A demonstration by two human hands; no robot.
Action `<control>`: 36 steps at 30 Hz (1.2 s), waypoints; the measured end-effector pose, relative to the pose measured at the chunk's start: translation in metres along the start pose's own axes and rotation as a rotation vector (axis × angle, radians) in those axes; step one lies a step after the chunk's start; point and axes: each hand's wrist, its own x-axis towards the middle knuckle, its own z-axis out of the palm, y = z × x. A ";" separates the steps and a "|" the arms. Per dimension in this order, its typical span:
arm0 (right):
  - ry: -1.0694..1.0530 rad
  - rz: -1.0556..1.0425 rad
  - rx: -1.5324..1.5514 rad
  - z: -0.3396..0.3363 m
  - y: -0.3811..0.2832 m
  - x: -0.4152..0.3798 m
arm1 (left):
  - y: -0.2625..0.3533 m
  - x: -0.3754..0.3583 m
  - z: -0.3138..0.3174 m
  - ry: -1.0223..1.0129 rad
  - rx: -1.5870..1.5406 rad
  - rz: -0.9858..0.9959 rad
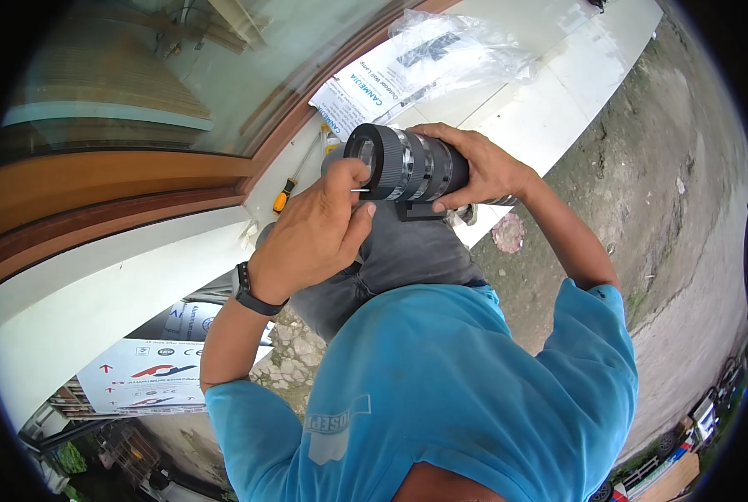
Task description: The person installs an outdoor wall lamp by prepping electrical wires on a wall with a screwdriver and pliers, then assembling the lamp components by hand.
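My right hand [487, 167] is wrapped round the body of a black cylindrical outdoor wall lamp [428, 166] with clear bands round it. The lamp lies sideways above my lap, its open ribbed end facing left. A flat black bracket [422, 210] juts from its underside. At the open end, my left hand [320, 213] is closed, with bent fingers by the rim. A small thin silvery piece [359, 191] shows between its index finger and thumb; its exact kind is too small to tell. A dark watch is on the left wrist.
A screwdriver with a yellow and black handle [283, 197] lies on the pale ledge left of the lamp. Beyond are a printed lamp carton [366, 92] and clear plastic wrapping [474, 52]. A wood-framed glass pane [140, 92] stands at left. Rough ground [642, 167] stretches right.
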 end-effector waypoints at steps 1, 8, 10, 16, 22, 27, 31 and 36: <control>0.010 0.002 0.016 0.000 0.002 -0.001 | 0.002 0.000 -0.002 0.033 0.017 0.000; 0.003 0.058 0.067 0.000 0.008 -0.003 | -0.030 0.004 0.015 0.168 -0.395 -0.089; -0.011 0.090 0.100 -0.004 0.003 -0.003 | -0.028 0.007 0.014 0.176 -0.417 -0.083; -0.059 0.094 0.339 -0.024 -0.031 0.001 | -0.004 0.013 -0.009 0.240 -0.607 -0.005; -0.300 0.394 0.700 0.017 -0.002 -0.014 | -0.004 -0.011 -0.024 0.139 -0.573 -0.041; -0.439 0.477 0.925 0.061 0.015 -0.007 | -0.038 -0.036 -0.007 0.306 -0.703 -0.129; -0.513 0.511 0.932 0.067 0.020 0.004 | -0.053 -0.044 -0.016 0.200 -0.598 -0.104; -0.478 0.477 0.946 0.056 0.018 0.002 | -0.069 -0.047 -0.009 -0.025 -0.790 -0.123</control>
